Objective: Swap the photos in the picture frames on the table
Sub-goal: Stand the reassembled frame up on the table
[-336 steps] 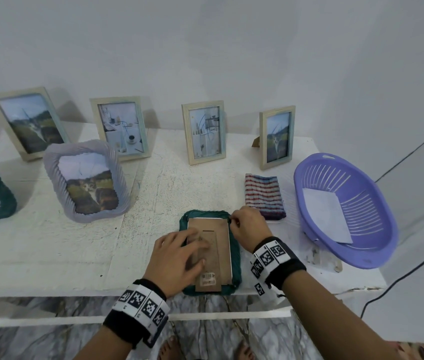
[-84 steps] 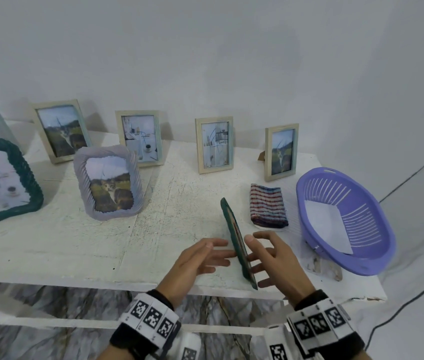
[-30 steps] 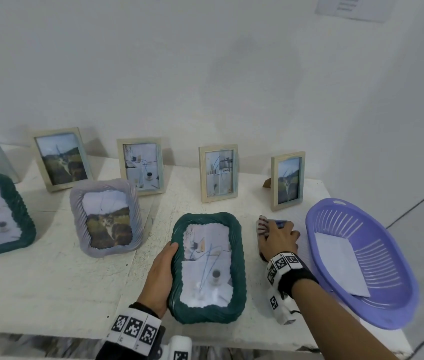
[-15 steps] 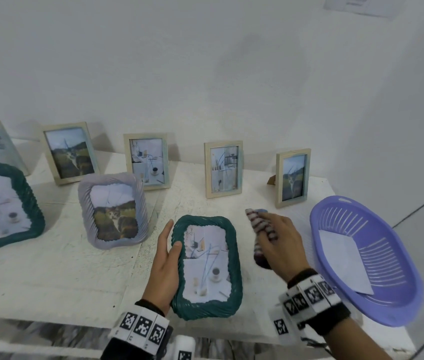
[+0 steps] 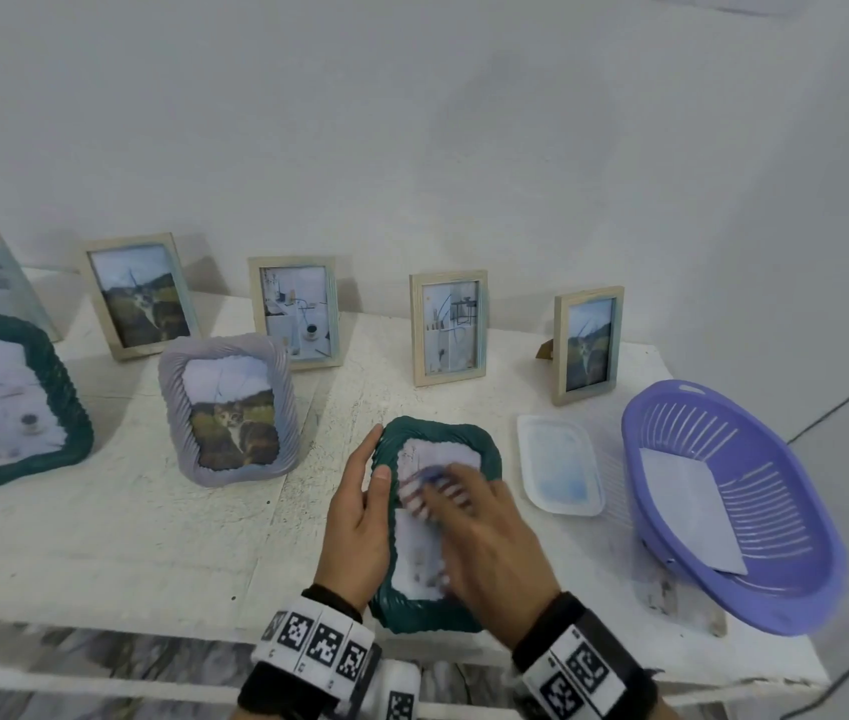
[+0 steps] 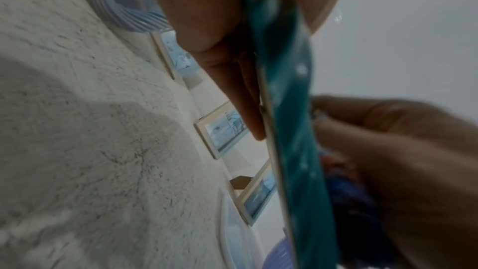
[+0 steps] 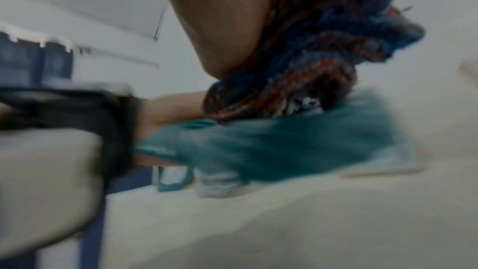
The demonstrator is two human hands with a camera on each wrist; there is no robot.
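black wristbands (image 5: 303, 698), white checker-marker tags (image 5: 321, 649), bare forearms

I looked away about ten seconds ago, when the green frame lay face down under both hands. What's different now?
The green frame has been turned face up; the left hand now holds its left edge. The right hand picked the striped cloth off the white tray and rubs it over the frame's front. The other frames and the purple basket stayed put.

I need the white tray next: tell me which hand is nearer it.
Right. The right hand, wiping the green frame with a cloth, is just left of the white tray; the left hand grips the frame's far edge.
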